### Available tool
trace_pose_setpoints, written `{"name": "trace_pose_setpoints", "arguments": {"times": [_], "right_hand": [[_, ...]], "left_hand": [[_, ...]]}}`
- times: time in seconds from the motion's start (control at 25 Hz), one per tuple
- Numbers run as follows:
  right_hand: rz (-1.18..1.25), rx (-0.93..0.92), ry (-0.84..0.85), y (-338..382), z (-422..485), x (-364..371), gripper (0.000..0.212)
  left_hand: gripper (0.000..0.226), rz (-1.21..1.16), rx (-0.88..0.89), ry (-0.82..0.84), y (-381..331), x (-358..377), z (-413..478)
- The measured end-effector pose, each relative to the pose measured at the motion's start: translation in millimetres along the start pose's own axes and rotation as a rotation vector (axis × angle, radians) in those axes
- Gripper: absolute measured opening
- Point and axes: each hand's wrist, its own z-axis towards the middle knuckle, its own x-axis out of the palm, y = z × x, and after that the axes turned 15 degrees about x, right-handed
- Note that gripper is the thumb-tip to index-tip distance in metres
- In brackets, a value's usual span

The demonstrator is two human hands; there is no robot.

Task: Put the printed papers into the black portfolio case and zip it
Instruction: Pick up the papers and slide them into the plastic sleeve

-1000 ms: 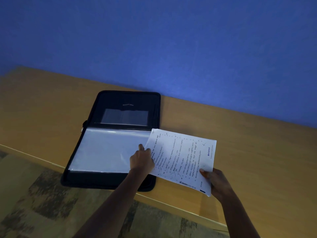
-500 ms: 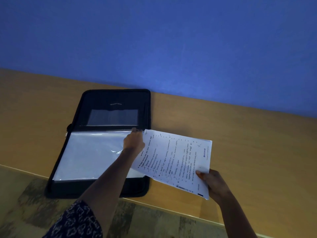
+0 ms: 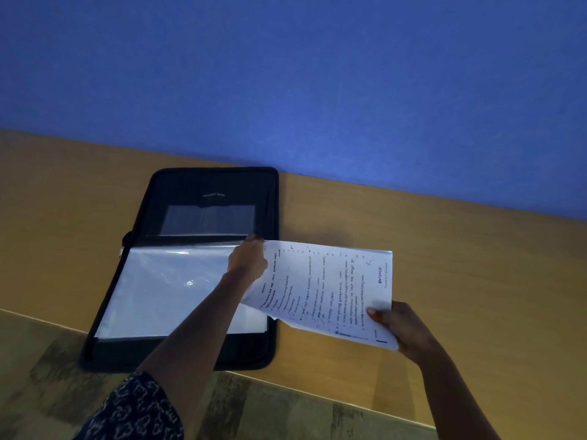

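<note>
Black portfolio case (image 3: 178, 357): open flat on table (image 3: 444, 281), clear sleeve (image 3: 165, 290) uppermost. Left hand (image 3: 247, 265): has moved from sleeve's near-right part to its far-right corner, fingertips pinching the edge; judged opening it. Printed papers (image 3: 330, 290): outside case, overlapping its right edge. Right hand (image 3: 400, 328): thumb pinching their near-right corner.

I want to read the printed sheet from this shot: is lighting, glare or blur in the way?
Head view: dim, bluish light; a glare spot on the clear plastic sleeve; the printed papers are sharp, but the text is small and sideways; only "ENTERED" is legible; table edges bow from wide-angle distortion.
</note>
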Motion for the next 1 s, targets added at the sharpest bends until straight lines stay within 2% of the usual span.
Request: {"name": "trace_pose_setpoints", "arguments": {"times": [0.32,0.52,0.76,1.0], "right_hand": [[-0.019,0.079,0.006,3.8,8.1,3.8,0.013],[-0.020,0.162,0.016,9.9,14.7,6.6,0.017],[-0.060,0.161,-0.005,11.8,17.1,5.3,0.018],[-0.078,0.144,0.009,12.5,18.1,5.3,0.017]], "left_hand": [[0.045,-0.021,0.023,-0.006,6.2,-2.3,4.7],[0.039,0.054,0.081,-0.043,5.5,-1.8,-8.3],[0.040,0.281,0.015,0.127,-9.7,6.4,-11.9],[0.064,0.312,-0.081,0.183,-19.9,18.3,-6.8]]}}
